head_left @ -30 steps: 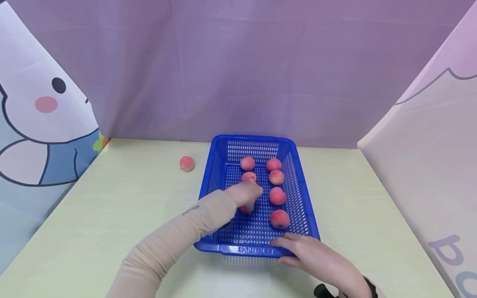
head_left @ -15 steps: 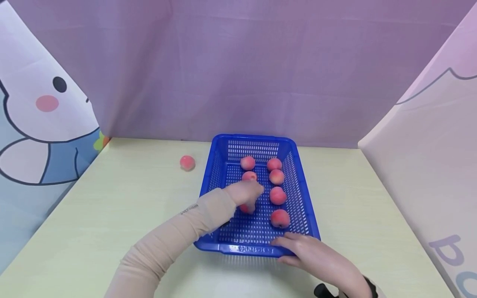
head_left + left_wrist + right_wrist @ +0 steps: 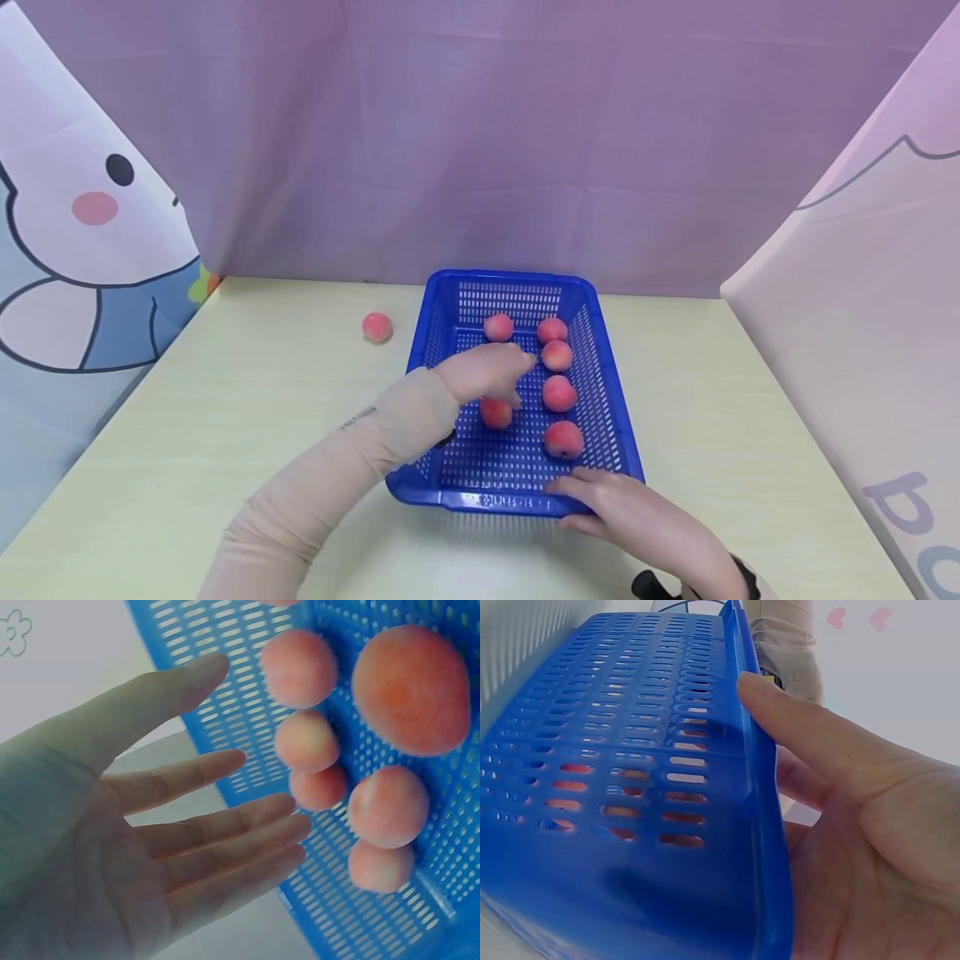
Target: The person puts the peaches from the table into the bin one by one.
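A blue plastic basket (image 3: 498,502) with slotted walls stands on the table, holding peaches in two rows. My left hand (image 3: 487,369) hovers over the left row with fingers extended and nothing in it; the left wrist view shows the thumb spread from the fingers (image 3: 225,836). Just in front of it lies a red peach (image 3: 495,413), which looms large in the left wrist view (image 3: 411,690). The hand covers another peach of that row in the head view. My right hand (image 3: 626,508) grips the basket's rim (image 3: 769,847) at the near right corner, thumb outside.
One peach (image 3: 377,327) lies on the table (image 3: 247,392) left of the basket. Along the basket's right side runs a row of several peaches (image 3: 559,393), and one peach (image 3: 498,327) sits at the far left inside. A purple curtain (image 3: 480,150) hangs behind the table.
My left hand has let go of the near left peach and moved slightly away from me, leaving that peach in fuller view. My right hand stays on the rim.
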`<action>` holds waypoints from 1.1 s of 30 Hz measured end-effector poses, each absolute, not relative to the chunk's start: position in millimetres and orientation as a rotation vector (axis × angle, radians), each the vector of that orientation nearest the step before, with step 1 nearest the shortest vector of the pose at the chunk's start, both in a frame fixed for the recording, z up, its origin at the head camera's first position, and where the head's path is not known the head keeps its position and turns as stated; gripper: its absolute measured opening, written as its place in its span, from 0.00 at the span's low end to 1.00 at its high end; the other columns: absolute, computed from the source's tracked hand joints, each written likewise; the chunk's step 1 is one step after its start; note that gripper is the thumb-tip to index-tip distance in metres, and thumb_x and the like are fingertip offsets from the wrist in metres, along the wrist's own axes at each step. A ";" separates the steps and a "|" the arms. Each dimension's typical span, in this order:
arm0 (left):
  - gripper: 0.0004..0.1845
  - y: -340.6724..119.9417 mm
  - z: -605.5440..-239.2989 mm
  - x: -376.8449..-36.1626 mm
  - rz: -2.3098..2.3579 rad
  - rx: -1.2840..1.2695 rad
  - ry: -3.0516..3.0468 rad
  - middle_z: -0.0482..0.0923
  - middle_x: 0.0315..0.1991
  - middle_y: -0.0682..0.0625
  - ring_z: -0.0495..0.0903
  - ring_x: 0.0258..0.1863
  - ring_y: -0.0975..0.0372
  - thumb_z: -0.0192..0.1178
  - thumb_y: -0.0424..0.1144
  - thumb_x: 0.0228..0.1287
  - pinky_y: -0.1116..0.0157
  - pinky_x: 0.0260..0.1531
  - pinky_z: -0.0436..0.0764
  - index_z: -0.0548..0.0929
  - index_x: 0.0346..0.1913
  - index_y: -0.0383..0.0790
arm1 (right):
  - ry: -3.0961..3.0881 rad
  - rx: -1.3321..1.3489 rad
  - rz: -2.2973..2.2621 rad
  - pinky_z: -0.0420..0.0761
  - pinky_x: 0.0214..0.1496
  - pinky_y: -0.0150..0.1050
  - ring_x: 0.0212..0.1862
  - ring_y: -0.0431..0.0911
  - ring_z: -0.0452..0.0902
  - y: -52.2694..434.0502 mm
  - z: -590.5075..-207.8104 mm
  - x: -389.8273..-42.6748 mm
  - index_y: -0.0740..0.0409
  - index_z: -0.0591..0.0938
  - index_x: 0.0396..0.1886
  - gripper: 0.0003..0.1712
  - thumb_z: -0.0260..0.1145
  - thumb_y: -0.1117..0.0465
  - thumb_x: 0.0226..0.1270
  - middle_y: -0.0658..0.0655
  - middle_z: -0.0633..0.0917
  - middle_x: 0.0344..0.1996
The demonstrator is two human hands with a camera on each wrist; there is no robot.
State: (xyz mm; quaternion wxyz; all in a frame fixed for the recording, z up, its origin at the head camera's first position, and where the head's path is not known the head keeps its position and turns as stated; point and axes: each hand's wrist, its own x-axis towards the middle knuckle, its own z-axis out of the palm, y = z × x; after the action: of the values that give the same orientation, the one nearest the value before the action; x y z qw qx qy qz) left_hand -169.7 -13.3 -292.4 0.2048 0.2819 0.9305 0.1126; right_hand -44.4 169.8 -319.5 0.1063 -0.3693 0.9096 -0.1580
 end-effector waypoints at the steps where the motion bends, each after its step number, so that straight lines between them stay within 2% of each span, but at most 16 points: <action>1: 0.28 -13.9 -290.6 -171.2 0.203 0.902 2.639 0.75 0.49 0.49 0.74 0.47 0.62 0.64 0.40 0.50 0.66 0.49 0.72 0.71 0.57 0.42 | 2.678 -1.088 -0.466 0.78 0.39 0.35 0.38 0.38 0.75 169.9 -319.5 -44.3 0.52 0.77 0.47 0.16 0.60 0.56 0.58 0.46 0.79 0.36; 3: 0.28 -16.4 -287.1 -172.5 0.207 0.910 2.640 0.74 0.52 0.48 0.73 0.50 0.61 0.64 0.42 0.51 0.65 0.50 0.71 0.71 0.57 0.42 | 2.682 -1.093 -0.465 0.77 0.39 0.36 0.38 0.38 0.75 169.7 -319.3 -44.1 0.52 0.77 0.47 0.16 0.60 0.56 0.58 0.46 0.79 0.36; 5: 0.27 -19.8 -284.0 -173.9 0.200 0.945 2.650 0.76 0.48 0.48 0.75 0.46 0.61 0.63 0.42 0.51 0.66 0.47 0.73 0.72 0.56 0.40 | 2.687 -1.099 -0.465 0.77 0.39 0.35 0.38 0.38 0.75 169.9 -319.5 -44.0 0.52 0.77 0.47 0.16 0.60 0.56 0.58 0.46 0.79 0.36; 8: 0.24 -25.6 -279.6 -175.4 0.184 0.967 2.677 0.77 0.38 0.51 0.76 0.37 0.62 0.63 0.44 0.52 0.67 0.42 0.76 0.73 0.52 0.41 | 2.698 -1.110 -0.467 0.77 0.39 0.35 0.38 0.37 0.75 169.9 -319.5 -43.5 0.52 0.77 0.46 0.15 0.60 0.56 0.58 0.46 0.79 0.36; 10: 0.19 -29.6 -276.5 -176.2 0.176 0.973 2.703 0.74 0.29 0.53 0.75 0.30 0.63 0.62 0.43 0.52 0.68 0.37 0.76 0.75 0.47 0.41 | 2.701 -1.114 -0.471 0.77 0.39 0.35 0.37 0.37 0.75 170.3 -319.8 -43.5 0.51 0.77 0.46 0.15 0.60 0.56 0.58 0.45 0.79 0.36; 12: 0.14 -34.3 -273.3 -176.6 0.202 0.965 2.727 0.74 0.27 0.53 0.74 0.29 0.63 0.61 0.43 0.54 0.67 0.36 0.76 0.76 0.43 0.41 | 2.704 -1.117 -0.473 0.77 0.39 0.35 0.37 0.37 0.75 170.4 -319.9 -43.5 0.51 0.77 0.46 0.15 0.60 0.56 0.59 0.45 0.78 0.35; 15: 0.14 -43.3 -268.6 -176.1 0.264 0.922 2.751 0.76 0.32 0.51 0.74 0.33 0.62 0.59 0.44 0.56 0.67 0.39 0.75 0.76 0.44 0.42 | 2.698 -1.112 -0.473 0.77 0.39 0.35 0.37 0.37 0.75 170.4 -320.1 -43.6 0.51 0.77 0.46 0.15 0.60 0.55 0.59 0.45 0.78 0.35; 18: 0.21 -53.7 -263.8 -175.3 0.304 0.896 2.778 0.77 0.42 0.49 0.75 0.41 0.61 0.58 0.46 0.56 0.66 0.45 0.74 0.75 0.51 0.42 | 2.690 -1.100 -0.468 0.77 0.39 0.35 0.38 0.38 0.75 169.9 -319.8 -43.6 0.51 0.77 0.47 0.15 0.60 0.55 0.59 0.46 0.79 0.36; 20: 0.23 -60.6 -260.1 -175.6 0.304 0.897 2.803 0.76 0.46 0.48 0.74 0.44 0.60 0.58 0.47 0.56 0.64 0.47 0.73 0.73 0.54 0.41 | 2.685 -1.092 -0.464 0.78 0.39 0.36 0.38 0.38 0.75 169.4 -319.5 -43.6 0.51 0.77 0.47 0.16 0.60 0.56 0.59 0.47 0.79 0.37; 27: 0.18 -83.9 -253.2 -181.0 0.365 0.967 2.900 0.77 0.44 0.44 0.75 0.44 0.56 0.58 0.42 0.57 0.61 0.45 0.74 0.76 0.48 0.35 | 2.682 -1.086 -0.467 0.78 0.39 0.35 0.38 0.39 0.75 169.0 -319.5 -43.6 0.51 0.77 0.47 0.16 0.60 0.56 0.59 0.47 0.79 0.37; 33: 0.15 -98.8 -257.9 -183.8 0.465 1.026 2.996 0.77 0.40 0.43 0.76 0.36 0.57 0.57 0.38 0.58 0.63 0.37 0.76 0.76 0.46 0.34 | 2.688 -1.097 -0.465 0.78 0.39 0.35 0.38 0.38 0.75 169.3 -320.0 -43.4 0.51 0.77 0.47 0.16 0.60 0.54 0.59 0.46 0.79 0.37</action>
State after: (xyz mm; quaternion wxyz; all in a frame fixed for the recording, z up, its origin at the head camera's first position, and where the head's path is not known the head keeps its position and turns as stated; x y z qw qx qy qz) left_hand -183.8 -98.8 -257.9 -0.0294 0.3203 0.9357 0.1451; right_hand -43.4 169.3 -320.0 0.1003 -0.3712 0.9096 -0.1575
